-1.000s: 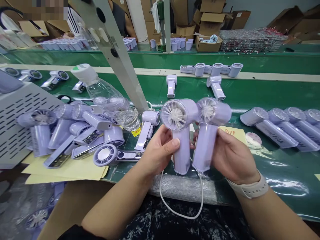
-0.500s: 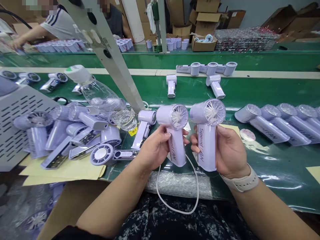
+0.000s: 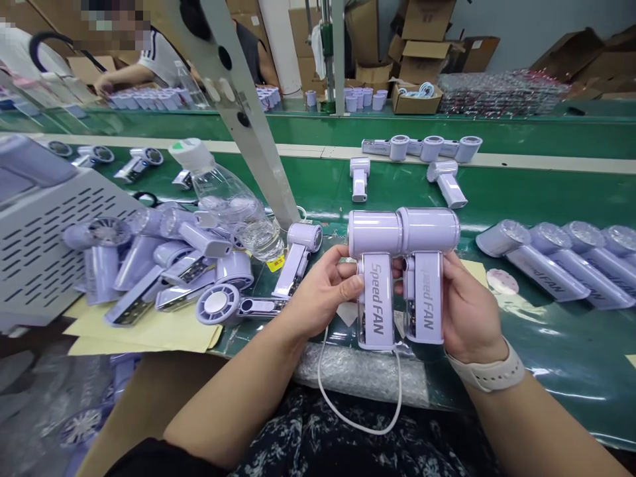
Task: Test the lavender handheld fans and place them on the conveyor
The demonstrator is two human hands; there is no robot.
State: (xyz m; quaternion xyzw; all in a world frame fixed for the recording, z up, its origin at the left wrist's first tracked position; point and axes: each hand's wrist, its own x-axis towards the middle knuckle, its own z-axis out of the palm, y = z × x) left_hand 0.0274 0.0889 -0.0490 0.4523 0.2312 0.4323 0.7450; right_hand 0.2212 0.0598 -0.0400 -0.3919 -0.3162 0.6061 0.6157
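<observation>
I hold two lilac handheld fans upright and side by side above the near edge of the green bench [image 3: 546, 344]. My left hand [image 3: 318, 295] grips the handle of the left fan [image 3: 375, 265], whose side reads "Speed FAN". My right hand [image 3: 467, 315], with a pale watch strap on its wrist, is wrapped round the handle of the right fan [image 3: 427, 265]. Both fans show their sides to me and their barrels touch. A white cord [image 3: 358, 404] loops down below them over a strip of bubble wrap [image 3: 358, 374].
A heap of lilac fans and open fan parts [image 3: 163, 265] lies at left on yellow paper, beside a tipped clear bottle [image 3: 228, 199] and a grey vented box [image 3: 40, 245]. A row of finished fans [image 3: 556, 258] lies at right. A slanted metal post [image 3: 248, 112] rises ahead. People work beyond the far belt.
I have turned both fans in my hands, from their fan grilles facing me to their printed sides facing me, and brought their barrels together.
</observation>
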